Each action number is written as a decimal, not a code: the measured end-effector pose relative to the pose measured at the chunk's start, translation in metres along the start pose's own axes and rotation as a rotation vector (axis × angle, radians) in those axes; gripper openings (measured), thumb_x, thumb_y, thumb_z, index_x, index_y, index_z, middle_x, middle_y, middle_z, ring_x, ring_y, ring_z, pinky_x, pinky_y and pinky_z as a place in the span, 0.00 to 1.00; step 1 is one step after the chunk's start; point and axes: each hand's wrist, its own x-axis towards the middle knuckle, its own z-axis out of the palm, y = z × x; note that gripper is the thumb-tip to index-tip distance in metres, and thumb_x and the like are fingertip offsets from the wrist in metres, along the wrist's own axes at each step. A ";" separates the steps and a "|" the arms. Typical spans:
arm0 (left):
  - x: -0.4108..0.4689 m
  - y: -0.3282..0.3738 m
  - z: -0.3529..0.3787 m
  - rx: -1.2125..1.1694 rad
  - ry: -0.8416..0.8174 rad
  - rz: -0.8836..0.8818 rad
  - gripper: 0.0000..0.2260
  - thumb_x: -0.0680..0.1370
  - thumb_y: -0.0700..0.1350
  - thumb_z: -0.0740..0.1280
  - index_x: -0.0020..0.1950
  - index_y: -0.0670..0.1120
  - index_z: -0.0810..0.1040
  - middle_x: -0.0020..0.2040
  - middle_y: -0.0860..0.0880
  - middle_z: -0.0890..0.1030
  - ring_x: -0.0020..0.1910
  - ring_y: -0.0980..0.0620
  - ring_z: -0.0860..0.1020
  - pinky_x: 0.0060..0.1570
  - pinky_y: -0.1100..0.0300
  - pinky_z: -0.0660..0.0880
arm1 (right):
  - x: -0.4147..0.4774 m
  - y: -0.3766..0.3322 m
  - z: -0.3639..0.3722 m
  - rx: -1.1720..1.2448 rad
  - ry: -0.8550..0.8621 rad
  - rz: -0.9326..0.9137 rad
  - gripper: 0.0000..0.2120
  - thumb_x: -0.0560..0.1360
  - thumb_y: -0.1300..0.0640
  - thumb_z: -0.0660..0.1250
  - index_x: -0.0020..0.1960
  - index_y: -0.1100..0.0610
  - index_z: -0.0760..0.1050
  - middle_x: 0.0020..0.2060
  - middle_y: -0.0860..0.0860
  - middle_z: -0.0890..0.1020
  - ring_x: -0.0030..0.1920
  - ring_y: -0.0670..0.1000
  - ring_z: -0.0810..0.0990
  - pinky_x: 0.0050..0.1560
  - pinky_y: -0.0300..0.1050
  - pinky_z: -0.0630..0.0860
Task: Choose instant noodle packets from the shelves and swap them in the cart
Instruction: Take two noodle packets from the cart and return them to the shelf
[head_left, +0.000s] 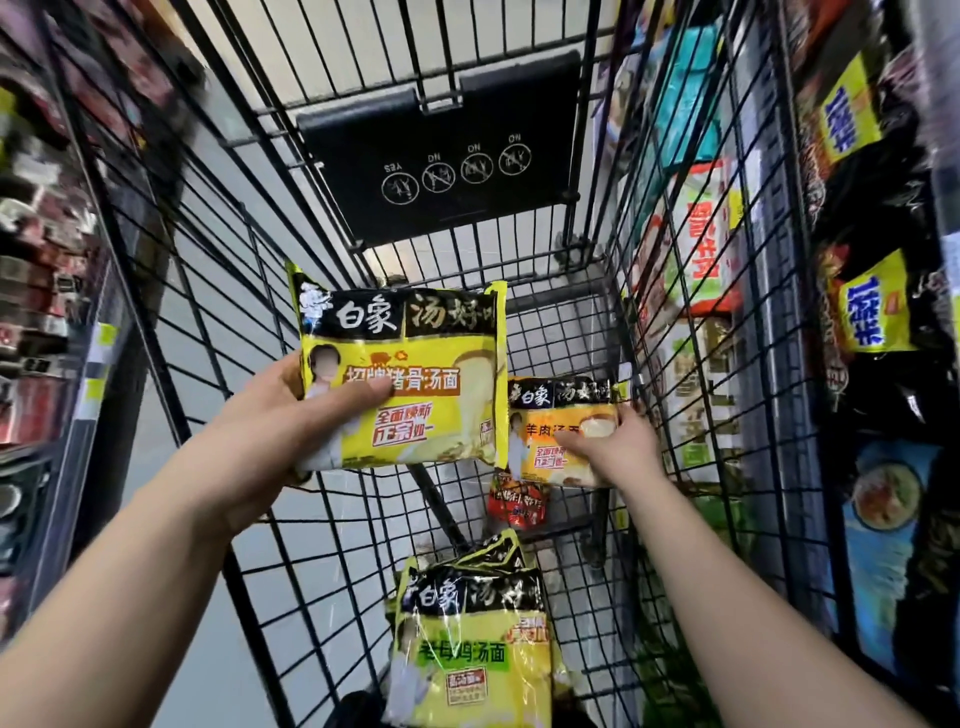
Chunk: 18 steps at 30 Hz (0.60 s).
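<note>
My left hand (291, 415) holds a yellow-and-black noodle packet (415, 374) up over the black wire cart (218, 291), thumb across its front. My right hand (618, 447) reaches deeper into the cart and grips a smaller-looking orange-and-black noodle packet (556, 431) near the right wall. A red packet (519, 501) lies just under that one on the cart floor. At the near end of the cart rests a yellow-green noodle packet (467, 644) with another packet partly hidden behind it.
The cart's folded black child seat flap (441, 156) stands at the far end. Shelves with noodle packs (857, 306) line the right side behind the wire wall. Blurred red and dark goods (41, 270) fill shelves on the left.
</note>
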 end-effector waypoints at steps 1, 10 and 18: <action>-0.002 0.002 0.001 -0.003 0.003 0.004 0.19 0.73 0.43 0.74 0.62 0.38 0.78 0.53 0.42 0.87 0.47 0.45 0.87 0.41 0.61 0.83 | -0.002 0.000 -0.002 0.070 -0.014 0.007 0.46 0.62 0.48 0.84 0.73 0.60 0.68 0.65 0.58 0.78 0.62 0.60 0.79 0.64 0.59 0.77; -0.047 0.039 -0.008 -0.024 -0.018 0.039 0.15 0.75 0.41 0.74 0.59 0.37 0.79 0.49 0.41 0.87 0.41 0.48 0.87 0.36 0.65 0.81 | -0.074 -0.042 -0.057 0.586 -0.190 -0.048 0.53 0.57 0.52 0.84 0.77 0.56 0.64 0.65 0.55 0.80 0.55 0.56 0.86 0.54 0.60 0.83; -0.122 0.108 -0.045 -0.017 0.003 0.209 0.41 0.50 0.61 0.86 0.58 0.42 0.83 0.56 0.40 0.86 0.57 0.36 0.83 0.59 0.45 0.72 | -0.216 -0.104 -0.150 0.888 -0.159 -0.308 0.21 0.69 0.63 0.76 0.60 0.60 0.76 0.54 0.59 0.86 0.45 0.53 0.88 0.42 0.49 0.85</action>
